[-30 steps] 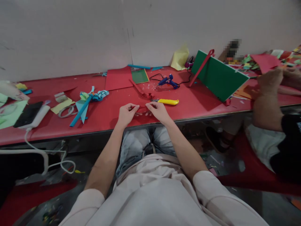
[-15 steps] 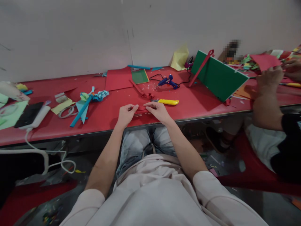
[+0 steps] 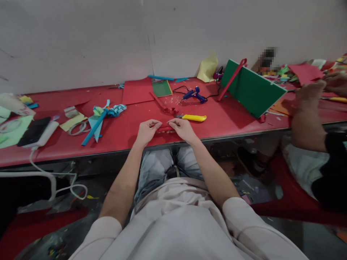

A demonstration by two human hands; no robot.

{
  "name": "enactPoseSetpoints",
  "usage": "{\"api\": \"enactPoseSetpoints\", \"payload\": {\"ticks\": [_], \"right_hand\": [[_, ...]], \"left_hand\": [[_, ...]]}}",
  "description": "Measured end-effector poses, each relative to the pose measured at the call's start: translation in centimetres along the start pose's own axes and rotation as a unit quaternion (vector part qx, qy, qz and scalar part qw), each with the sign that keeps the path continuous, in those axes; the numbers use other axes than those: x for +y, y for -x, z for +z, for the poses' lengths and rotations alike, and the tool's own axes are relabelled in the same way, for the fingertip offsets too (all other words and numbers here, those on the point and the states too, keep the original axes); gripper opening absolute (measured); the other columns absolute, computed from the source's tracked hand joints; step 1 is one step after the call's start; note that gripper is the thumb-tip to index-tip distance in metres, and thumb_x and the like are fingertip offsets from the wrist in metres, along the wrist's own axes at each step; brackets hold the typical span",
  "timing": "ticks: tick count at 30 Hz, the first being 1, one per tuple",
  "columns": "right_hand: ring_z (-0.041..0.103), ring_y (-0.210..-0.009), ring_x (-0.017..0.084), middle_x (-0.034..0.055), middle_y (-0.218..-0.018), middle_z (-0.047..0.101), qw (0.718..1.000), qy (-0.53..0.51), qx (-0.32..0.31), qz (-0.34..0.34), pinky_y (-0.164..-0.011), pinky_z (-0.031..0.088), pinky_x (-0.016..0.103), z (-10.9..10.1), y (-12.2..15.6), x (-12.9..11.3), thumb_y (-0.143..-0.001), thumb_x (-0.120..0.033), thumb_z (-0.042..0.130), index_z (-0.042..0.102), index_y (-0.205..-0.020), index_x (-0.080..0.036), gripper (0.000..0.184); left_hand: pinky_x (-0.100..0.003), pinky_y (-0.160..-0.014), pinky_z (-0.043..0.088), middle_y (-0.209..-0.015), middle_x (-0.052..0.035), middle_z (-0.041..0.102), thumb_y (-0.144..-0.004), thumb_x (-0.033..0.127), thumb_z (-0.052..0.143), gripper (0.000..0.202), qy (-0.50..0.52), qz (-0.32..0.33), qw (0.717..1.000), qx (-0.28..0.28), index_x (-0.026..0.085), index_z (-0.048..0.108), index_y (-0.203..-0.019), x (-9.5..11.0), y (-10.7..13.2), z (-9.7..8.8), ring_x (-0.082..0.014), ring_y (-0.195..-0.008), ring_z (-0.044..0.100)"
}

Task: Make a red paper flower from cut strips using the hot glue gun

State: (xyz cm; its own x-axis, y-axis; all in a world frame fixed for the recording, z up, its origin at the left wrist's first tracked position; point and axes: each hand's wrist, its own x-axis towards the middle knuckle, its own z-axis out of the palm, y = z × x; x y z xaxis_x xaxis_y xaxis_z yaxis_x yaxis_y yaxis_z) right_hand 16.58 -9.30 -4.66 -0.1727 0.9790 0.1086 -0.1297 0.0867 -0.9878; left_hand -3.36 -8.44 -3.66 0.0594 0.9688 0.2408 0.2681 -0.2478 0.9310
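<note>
Near the table's front edge, my left hand (image 3: 148,131) pinches one end of a narrow red paper strip (image 3: 165,128). My right hand (image 3: 182,128) has its thumb and fingertips closed on the other end. The strip stretches between the two hands and blends with the red tabletop. Just beyond my right hand lies a yellow box cutter (image 3: 194,117). Behind the hands is a red paper stem (image 3: 158,101) with curled red paper pieces (image 3: 171,110) at its near end. Farther back rests a blue hot glue gun (image 3: 194,95) with a dark cord.
A green board (image 3: 252,88) leans at right with a red strip on it. Blue paper flower (image 3: 94,126), tape roll (image 3: 78,128) and phone (image 3: 34,131) lie at left. Red sheet (image 3: 137,90) lies at the back. A co-worker's arm (image 3: 309,112) reaches in from the right.
My hands have barely shifted, with slightly more of the red strip showing between them. The co-worker's hand at the right has lowered a little.
</note>
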Motion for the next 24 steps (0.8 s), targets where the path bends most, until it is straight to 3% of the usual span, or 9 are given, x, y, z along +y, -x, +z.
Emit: {"api": "enactPoseSetpoints", "payload": {"ticks": [3, 10, 16, 24], "right_hand": [[0.080, -0.076, 0.020, 0.0032, -0.091, 0.080, 1.000, 0.000, 0.002, 0.002, -0.081, 0.071, 0.036, 0.1, 0.0, -0.1, -0.090, -0.035, 0.075, 0.073, -0.091, -0.019, 0.016], [0.079, -0.076, 0.018, 0.0028, -0.087, 0.078, 1.000, 0.014, 0.012, 0.004, -0.080, 0.070, 0.034, 0.1, -0.1, 0.1, -0.089, -0.042, 0.076, 0.072, -0.089, -0.019, 0.023], [0.075, -0.071, 0.016, 0.0026, -0.082, 0.078, 0.998, 0.054, 0.008, -0.012, -0.075, 0.068, 0.031, 0.0, 0.0, 0.0, -0.079, -0.037, 0.085, 0.076, -0.090, -0.017, 0.024], [0.076, -0.074, 0.019, 0.0057, -0.085, 0.079, 0.995, 0.093, -0.015, -0.019, -0.076, 0.068, 0.035, -0.3, -0.3, 0.2, -0.088, -0.042, 0.075, 0.077, -0.086, -0.017, 0.025]], "left_hand": [[-0.031, -0.066, 0.059, -0.074, -0.0064, 0.076, -0.078, 0.071, 0.077, 0.055, -0.003, -0.005, 1.000, -0.004, 0.016, 0.077, -0.081, -0.2, -0.1, 0.0, -0.0193, -0.068, 0.070], [-0.035, -0.083, 0.061, -0.088, -0.0090, 0.083, -0.070, 0.056, 0.088, 0.042, -0.015, 0.006, 1.000, -0.026, 0.018, 0.081, -0.086, 0.3, 0.0, -0.1, -0.0235, -0.084, 0.076], [-0.034, -0.080, 0.059, -0.087, -0.0088, 0.083, -0.077, 0.053, 0.082, 0.035, -0.036, 0.016, 0.999, -0.020, 0.018, 0.084, -0.083, 0.8, 0.5, -0.2, -0.0237, -0.083, 0.075], [-0.033, -0.072, 0.057, -0.080, -0.0068, 0.081, -0.080, 0.060, 0.078, 0.042, -0.064, 0.018, 0.997, -0.033, 0.019, 0.083, -0.080, 0.7, 0.3, -0.5, -0.0215, -0.073, 0.071]]}}
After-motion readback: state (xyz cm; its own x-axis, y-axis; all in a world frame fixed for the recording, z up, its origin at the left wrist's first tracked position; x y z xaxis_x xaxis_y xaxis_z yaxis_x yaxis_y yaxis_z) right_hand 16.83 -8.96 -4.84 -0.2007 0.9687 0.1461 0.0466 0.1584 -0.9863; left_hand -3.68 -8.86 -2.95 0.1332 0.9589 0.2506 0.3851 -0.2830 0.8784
